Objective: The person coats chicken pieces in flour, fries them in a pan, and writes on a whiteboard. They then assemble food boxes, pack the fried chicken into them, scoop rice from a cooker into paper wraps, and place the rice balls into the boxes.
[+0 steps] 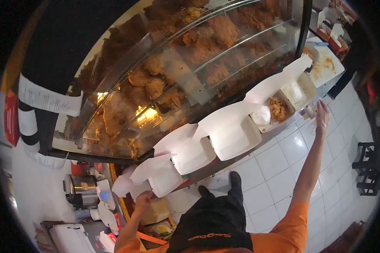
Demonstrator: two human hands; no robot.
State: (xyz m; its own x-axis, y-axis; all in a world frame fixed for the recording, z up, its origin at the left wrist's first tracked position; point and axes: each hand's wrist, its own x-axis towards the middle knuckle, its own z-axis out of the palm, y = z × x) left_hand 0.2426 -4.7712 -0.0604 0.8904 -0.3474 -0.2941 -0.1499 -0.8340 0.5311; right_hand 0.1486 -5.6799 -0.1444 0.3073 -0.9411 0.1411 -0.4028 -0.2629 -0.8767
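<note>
The open boxes (234, 139) line the ledge (202, 172)—light, bendy card, I'd judge (easily crushed), best held by low corners. My left hand (143, 201) is at the left end, my right hand (322, 116) at the right; I can't tell if either grips.

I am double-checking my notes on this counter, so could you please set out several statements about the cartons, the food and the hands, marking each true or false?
1. Fried chicken pieces lie inside the glass display case. True.
2. The left hand is at the right end of the carton row. False: it is near the left end.
3. The carton with a fried chicken piece also holds a white mound. True.
4. The carton lids are all shut. False: they stand open.
5. The right hand is inside a carton. False: it is outside them, near the row's right end.
6. The apron is black. True.
</note>
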